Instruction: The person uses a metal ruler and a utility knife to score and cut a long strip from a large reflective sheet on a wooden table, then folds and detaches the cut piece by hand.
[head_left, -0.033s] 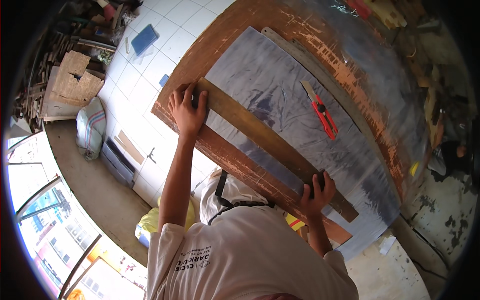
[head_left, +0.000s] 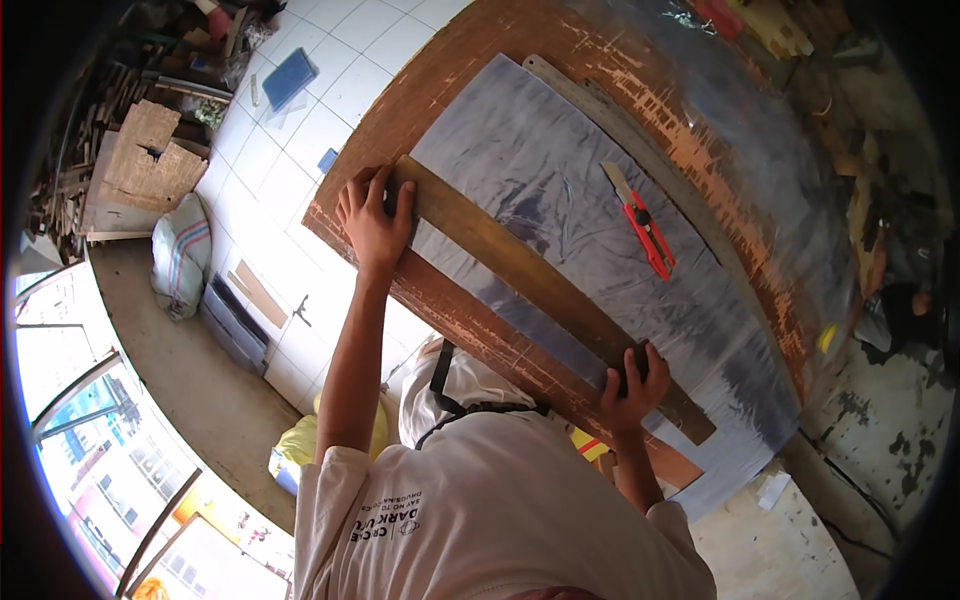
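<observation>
A long, flat, brownish wooden strip (head_left: 530,265) lies slantwise across a grey, wrinkled plastic-like sheet (head_left: 510,130). My left hand (head_left: 378,222) grips the strip's upper left end, with the thumb on one side and the fingers curled round the other. Near the lower right end, my right hand (head_left: 636,385) grips the same strip, its thumb and fingers apart on either side. A red utility knife (head_left: 648,232) with its blade out rests on the sheet, beyond the strip and touched by neither hand. The sheet lies on a worn brown board (head_left: 390,115).
Along the sheet's far edge runs a narrow grey strip (head_left: 640,145). White floor tiles (head_left: 340,75) stretch to the left, with a blue flat object (head_left: 290,78) on them. Wood scraps (head_left: 150,160) and a tied white sack (head_left: 182,258) stand farther left. A cable (head_left: 860,495) hangs at the right.
</observation>
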